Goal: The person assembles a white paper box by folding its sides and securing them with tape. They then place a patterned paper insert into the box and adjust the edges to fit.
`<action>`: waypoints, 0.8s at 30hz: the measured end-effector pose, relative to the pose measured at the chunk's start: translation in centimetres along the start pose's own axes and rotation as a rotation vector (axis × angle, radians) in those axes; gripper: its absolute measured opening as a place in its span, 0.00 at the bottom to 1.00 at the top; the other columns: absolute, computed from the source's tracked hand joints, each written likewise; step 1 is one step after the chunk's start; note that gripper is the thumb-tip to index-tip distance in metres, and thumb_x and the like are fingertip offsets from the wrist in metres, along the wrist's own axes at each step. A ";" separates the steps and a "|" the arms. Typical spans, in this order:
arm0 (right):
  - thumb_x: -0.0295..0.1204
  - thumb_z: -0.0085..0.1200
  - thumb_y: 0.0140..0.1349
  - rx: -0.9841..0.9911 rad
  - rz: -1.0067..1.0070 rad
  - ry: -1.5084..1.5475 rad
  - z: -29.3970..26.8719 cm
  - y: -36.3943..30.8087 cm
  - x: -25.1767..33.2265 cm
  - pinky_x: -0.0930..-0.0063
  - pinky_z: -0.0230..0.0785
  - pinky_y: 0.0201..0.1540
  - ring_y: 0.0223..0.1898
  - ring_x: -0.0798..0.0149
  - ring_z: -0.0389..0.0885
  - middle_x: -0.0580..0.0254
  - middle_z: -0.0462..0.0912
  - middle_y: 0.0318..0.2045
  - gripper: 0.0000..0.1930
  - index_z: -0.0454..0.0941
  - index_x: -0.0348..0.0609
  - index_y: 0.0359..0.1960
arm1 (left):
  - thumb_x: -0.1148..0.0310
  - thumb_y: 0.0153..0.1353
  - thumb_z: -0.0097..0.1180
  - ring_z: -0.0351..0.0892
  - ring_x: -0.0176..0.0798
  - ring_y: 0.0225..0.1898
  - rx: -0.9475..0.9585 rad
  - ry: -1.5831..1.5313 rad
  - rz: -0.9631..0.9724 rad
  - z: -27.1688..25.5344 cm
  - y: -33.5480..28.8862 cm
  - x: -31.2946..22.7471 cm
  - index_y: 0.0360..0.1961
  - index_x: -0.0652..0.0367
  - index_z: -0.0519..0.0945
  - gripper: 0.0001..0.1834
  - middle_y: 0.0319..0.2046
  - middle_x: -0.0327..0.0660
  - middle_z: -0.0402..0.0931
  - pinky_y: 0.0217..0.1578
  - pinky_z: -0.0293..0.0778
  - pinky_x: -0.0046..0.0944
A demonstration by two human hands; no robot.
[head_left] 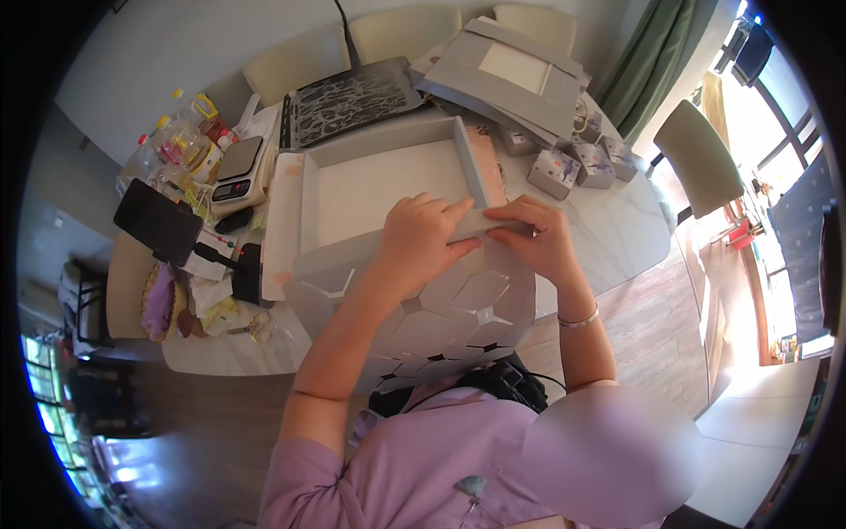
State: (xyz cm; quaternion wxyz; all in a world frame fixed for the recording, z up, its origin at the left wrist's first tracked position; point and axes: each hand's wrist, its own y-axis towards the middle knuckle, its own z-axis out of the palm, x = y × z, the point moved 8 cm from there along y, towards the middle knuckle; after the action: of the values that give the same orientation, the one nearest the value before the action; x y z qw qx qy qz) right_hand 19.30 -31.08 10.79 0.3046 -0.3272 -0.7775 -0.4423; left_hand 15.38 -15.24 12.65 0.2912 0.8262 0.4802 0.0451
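Note:
A shallow grey cardboard box with a white inner base lies in front of me at the table's near edge. My left hand rests on its near wall, the thumb and fingers closed over the rim close to the near right corner. At that corner my right hand pinches the end of the wall between thumb and fingers. Beneath the box, pale pinkish sheeting shows at its left and right sides. A translucent cover with a hexagon pattern hangs over the table's edge below my hands.
Grey cardboard panels are stacked at the back right, beside several small printed boxes. A black patterned mat lies behind the box. On the left are a scale, a phone on a stand, bottles and scissors.

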 end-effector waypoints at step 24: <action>0.30 0.72 0.50 0.273 -0.317 -0.376 2.8 1.0 3.6 0.67 0.77 0.42 0.37 0.54 0.85 0.59 0.88 0.37 0.15 0.87 0.43 0.41 | 0.59 0.40 0.79 0.79 0.37 0.32 -0.057 -0.140 -0.082 -2.8 -6.1 3.3 0.46 0.52 0.89 0.28 0.33 0.33 0.80 0.32 0.76 0.36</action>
State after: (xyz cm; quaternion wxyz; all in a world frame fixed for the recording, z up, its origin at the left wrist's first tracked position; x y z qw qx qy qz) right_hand 17.38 -27.35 12.80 0.1230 -0.2337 -0.9143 -0.3070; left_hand 11.45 -9.05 11.12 0.3493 0.7983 0.4905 -0.0111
